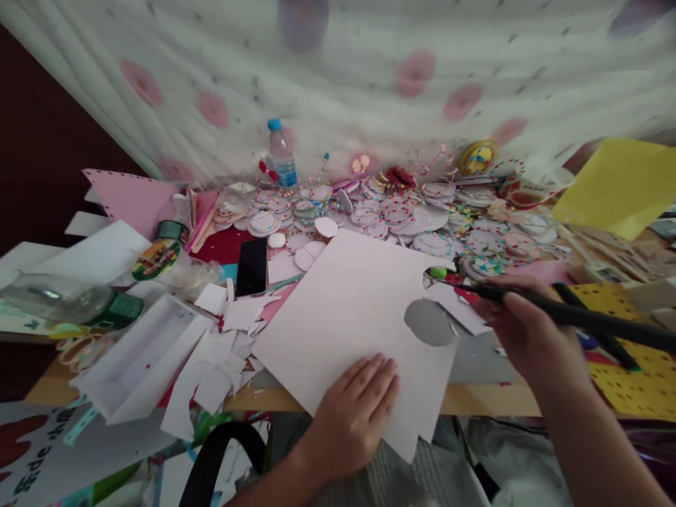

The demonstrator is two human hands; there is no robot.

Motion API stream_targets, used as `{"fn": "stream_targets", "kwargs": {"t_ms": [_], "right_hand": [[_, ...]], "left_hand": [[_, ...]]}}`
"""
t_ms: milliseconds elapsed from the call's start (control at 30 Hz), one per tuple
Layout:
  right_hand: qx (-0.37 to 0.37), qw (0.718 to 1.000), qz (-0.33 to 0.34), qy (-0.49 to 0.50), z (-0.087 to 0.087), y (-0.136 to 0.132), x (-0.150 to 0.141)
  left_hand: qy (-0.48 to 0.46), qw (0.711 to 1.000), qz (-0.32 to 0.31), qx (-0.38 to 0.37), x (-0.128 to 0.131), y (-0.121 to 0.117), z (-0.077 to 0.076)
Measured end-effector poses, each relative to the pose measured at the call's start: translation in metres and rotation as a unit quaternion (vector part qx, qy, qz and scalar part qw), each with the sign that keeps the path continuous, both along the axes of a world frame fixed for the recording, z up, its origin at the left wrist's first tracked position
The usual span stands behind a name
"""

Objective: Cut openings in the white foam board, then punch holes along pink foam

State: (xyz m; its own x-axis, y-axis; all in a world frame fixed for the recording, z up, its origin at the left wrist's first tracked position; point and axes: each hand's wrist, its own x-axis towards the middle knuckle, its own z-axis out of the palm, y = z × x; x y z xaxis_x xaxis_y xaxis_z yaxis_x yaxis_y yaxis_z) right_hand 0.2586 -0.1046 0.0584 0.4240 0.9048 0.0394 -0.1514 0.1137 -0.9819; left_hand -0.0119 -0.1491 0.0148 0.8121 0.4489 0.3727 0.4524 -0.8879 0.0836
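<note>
My left hand (355, 417) lies flat on the lower part of a large white sheet of paper or card (338, 303), fingers stretched out and close together. A round hole in the sheet's right side shows a grey surface (430, 322) underneath, and another rounded cut-out notches its upper right edge. My right hand (536, 331) is closed around a long black tool (575, 313) with a thin tip, whose kind I cannot make out. The tip points left, close to the notch. A small bright green thing (439, 272) lies beside the tip.
Many decorated paper discs (370, 211) pile up along the back, near a water bottle (282, 155). On the left are a phone (252, 267), white paper scraps (216, 373), a white box (145, 359) and a plastic bottle (68, 299). Perforated yellow sheet (634, 359) lies right.
</note>
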Motion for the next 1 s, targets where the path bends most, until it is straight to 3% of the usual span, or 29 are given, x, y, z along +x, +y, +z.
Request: {"fn": "stream_targets", "kwargs": {"t_ms": [133, 200, 267, 333, 367, 433, 533, 600, 667, 767, 867, 1000], "right_hand": [[0.098, 0.986, -0.122, 0.062, 0.017, -0.013, 0.014], [0.092, 0.98, -0.152, 0.09, 0.018, -0.016, 0.015], [0.085, 0.977, -0.161, 0.106, 0.016, -0.018, 0.011], [0.072, 0.978, -0.164, 0.109, 0.012, -0.02, 0.004], [0.063, 0.978, -0.166, 0.108, 0.009, -0.021, 0.0], [0.056, 0.978, -0.17, 0.11, 0.002, -0.024, -0.006], [0.072, 0.977, -0.153, 0.128, -0.009, -0.031, -0.01], [0.075, 0.979, -0.146, 0.124, -0.014, -0.035, -0.009], [0.065, 0.98, -0.151, 0.111, -0.016, -0.039, -0.006], [0.064, 0.98, -0.15, 0.113, -0.014, -0.044, -0.005], [0.065, 0.983, -0.122, 0.118, -0.013, -0.044, -0.014], [0.07, 0.994, -0.015, 0.084, -0.022, -0.033, -0.045]], "left_hand": [[-0.046, 0.998, 0.029, 0.011, -0.03, 0.014, 0.065], [-0.101, 0.991, 0.087, 0.008, -0.052, 0.019, 0.095], [-0.203, 0.959, 0.197, 0.003, -0.071, 0.022, 0.121], [-0.362, 0.869, 0.336, -0.02, -0.084, 0.023, 0.139], [-0.447, 0.804, 0.39, -0.046, -0.088, 0.023, 0.145], [-0.586, 0.672, 0.438, -0.117, -0.092, 0.024, 0.15], [-0.678, 0.532, 0.428, -0.271, -0.092, 0.029, 0.134], [-0.669, 0.464, 0.407, -0.414, -0.089, 0.03, 0.112], [-0.636, 0.417, 0.381, -0.526, -0.085, 0.03, 0.087], [-0.601, 0.392, 0.358, -0.597, -0.073, 0.025, 0.056], [-0.582, 0.381, 0.357, -0.624, -0.061, 0.022, 0.034], [-0.532, 0.397, 0.349, -0.661, -0.049, 0.024, 0.016]]}}
